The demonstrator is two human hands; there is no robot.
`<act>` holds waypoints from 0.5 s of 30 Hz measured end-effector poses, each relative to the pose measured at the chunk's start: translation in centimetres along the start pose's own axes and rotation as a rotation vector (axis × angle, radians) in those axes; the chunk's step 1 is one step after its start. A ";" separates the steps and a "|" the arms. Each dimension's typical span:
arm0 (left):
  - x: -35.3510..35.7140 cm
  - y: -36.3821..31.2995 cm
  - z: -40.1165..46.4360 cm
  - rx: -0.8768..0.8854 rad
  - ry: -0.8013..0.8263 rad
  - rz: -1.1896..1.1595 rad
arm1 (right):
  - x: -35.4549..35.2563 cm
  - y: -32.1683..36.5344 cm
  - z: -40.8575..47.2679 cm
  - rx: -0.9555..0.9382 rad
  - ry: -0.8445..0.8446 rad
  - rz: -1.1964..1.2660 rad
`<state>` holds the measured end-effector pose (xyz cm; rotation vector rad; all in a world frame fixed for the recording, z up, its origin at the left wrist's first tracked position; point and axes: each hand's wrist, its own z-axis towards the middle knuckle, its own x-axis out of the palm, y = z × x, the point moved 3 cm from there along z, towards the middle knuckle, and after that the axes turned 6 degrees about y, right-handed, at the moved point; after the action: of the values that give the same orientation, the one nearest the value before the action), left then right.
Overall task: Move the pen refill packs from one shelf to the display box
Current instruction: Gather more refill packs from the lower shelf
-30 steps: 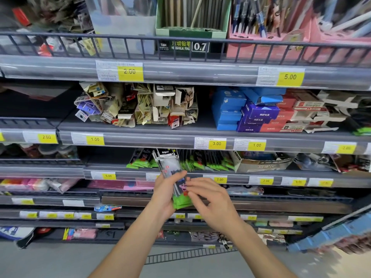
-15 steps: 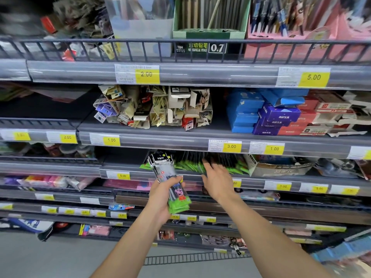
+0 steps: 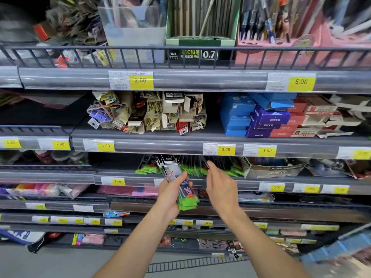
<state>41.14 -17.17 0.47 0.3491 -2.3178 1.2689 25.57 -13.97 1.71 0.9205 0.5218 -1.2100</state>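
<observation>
Head view, centre frame: left hand [image 3: 170,192] gripped fanned bundle of packs [image 3: 181,185], green ends down. Right hand [image 3: 220,187] reached toward shelf packs [image 3: 192,167], fingers loosely spread; whether fingertips pinched pack edge, cannot tell. Judged light, thin, slippery film, flexible; best pinched at stiff header card. Box [image 3: 269,167] right of packs, likely destination. Forearms converged from lower frame.

Yellow price tags [image 3: 141,80] sit along the grey shelf edges; a green box of pencils [image 3: 201,27] stands on the top shelf, behind a wire rail [image 3: 120,49]; blue boxes [image 3: 236,115] are stacked beside purple boxes [image 3: 269,122] and red boxes [image 3: 295,121]; paper packets [image 3: 146,113] crowd the middle shelf.
</observation>
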 end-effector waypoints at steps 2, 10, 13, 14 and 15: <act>0.4 -0.2 0.2 -0.002 0.005 0.007 | -1.0 2.2 -1.3 -0.097 -0.026 0.125; 0.7 -0.5 -0.3 -0.072 0.054 -0.110 | -1.7 5.2 -4.3 -0.340 0.194 0.372; -0.1 -0.7 -0.6 -0.025 -0.018 -0.047 | -1.1 3.0 -3.0 -0.154 0.167 0.463; -0.4 -0.7 -0.8 -0.020 -0.039 -0.035 | -0.7 1.8 -2.1 -0.049 0.166 0.407; -0.7 -0.8 -0.9 -0.018 -0.057 -0.026 | 0.1 0.6 -1.4 0.045 0.218 0.314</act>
<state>42.36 -16.81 1.13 0.4124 -2.3633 1.2397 26.32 -12.82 1.05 1.1346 0.5021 -0.8453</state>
